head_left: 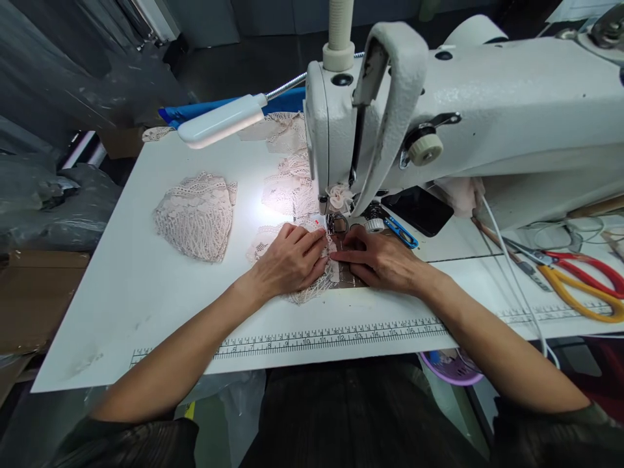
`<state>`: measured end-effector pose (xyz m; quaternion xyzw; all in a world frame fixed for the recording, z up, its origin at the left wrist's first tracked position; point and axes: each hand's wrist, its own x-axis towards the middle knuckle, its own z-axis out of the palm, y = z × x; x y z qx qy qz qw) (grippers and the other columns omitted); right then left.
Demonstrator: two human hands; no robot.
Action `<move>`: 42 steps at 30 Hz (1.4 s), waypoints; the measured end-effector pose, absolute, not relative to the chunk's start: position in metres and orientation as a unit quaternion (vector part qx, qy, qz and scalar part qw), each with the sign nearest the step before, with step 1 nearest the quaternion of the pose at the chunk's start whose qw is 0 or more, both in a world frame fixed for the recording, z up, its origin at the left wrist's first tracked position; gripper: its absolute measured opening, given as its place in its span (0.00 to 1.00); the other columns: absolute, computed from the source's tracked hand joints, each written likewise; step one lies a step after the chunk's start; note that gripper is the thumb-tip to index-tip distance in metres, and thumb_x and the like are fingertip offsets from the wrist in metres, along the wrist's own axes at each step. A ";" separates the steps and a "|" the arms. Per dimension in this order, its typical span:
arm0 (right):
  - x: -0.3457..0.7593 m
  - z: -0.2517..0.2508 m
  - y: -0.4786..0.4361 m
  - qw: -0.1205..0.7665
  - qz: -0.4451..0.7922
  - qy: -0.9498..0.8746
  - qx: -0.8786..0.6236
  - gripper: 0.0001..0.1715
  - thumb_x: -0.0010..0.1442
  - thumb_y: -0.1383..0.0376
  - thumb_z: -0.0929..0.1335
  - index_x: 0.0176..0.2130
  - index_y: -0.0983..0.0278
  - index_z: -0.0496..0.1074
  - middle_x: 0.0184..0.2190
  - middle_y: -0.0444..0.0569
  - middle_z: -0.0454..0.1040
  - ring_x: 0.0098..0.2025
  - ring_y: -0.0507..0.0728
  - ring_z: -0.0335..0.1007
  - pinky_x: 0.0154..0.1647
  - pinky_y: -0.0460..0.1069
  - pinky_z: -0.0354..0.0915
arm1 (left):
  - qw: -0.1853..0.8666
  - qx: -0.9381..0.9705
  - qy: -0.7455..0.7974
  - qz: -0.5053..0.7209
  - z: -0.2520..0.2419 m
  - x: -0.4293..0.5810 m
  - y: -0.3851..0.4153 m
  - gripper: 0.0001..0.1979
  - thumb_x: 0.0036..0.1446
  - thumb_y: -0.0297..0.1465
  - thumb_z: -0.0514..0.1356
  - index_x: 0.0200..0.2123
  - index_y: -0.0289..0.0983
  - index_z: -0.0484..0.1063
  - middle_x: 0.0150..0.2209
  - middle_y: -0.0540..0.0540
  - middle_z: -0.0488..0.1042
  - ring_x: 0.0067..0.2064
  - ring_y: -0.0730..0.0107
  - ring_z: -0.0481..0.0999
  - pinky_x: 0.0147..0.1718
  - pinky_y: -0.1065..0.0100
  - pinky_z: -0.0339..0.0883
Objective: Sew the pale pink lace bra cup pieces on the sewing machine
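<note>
Pale pink lace [312, 292] lies under the needle area of a white sewing machine [336, 130]. My left hand [292, 259] rests on this lace just left of the presser foot [335, 224], fingers together and pressing it down. To the right of the foot, my right hand [377, 260] has its fingers bent, with the index fingertip touching the lace edge; whether the thumb and other fingers pinch anything is hard to make out. More lace [290, 185] lies beyond the hands, under the lamp's light.
A lace pile [197, 218] sits on the white table [127, 260] at left. A lamp [221, 121] hangs over the back. Right of the needle are a black phone [422, 209], blue snips [400, 232] and scissors [580, 286]. A ruler strip [302, 341] runs along the front edge.
</note>
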<state>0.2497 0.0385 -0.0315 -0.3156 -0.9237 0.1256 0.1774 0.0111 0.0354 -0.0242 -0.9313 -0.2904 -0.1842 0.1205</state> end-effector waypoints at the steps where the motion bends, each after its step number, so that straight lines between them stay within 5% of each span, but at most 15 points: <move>1: 0.250 -0.032 0.039 0.177 0.126 -0.924 -0.316 0.19 0.64 0.65 0.64 0.53 0.53 0.75 0.47 0.55 0.67 0.41 0.57 0.68 0.41 0.54 0.68 | 0.119 -0.930 -0.293 -0.186 -0.025 0.011 0.035 0.13 0.63 0.31 0.55 0.48 0.31 0.71 0.50 0.34 0.75 0.41 0.57 0.72 0.37 0.56 0.64; 22: 0.249 -0.030 0.037 0.183 0.148 -0.916 -0.325 0.20 0.63 0.66 0.65 0.52 0.54 0.76 0.47 0.54 0.68 0.40 0.57 0.68 0.42 0.53 0.67 | 0.103 -0.916 -0.341 -0.185 -0.024 0.012 0.023 0.15 0.63 0.31 0.56 0.51 0.32 0.71 0.55 0.36 0.73 0.43 0.55 0.73 0.40 0.53 0.65; 42: 0.236 -0.021 0.029 0.169 0.046 -0.930 -0.324 0.17 0.65 0.69 0.62 0.49 0.62 0.75 0.43 0.57 0.70 0.41 0.58 0.66 0.39 0.52 0.65 | 0.036 -0.945 -0.301 -0.125 -0.018 0.000 0.044 0.18 0.65 0.33 0.53 0.54 0.33 0.71 0.57 0.38 0.71 0.56 0.53 0.73 0.59 0.41 0.61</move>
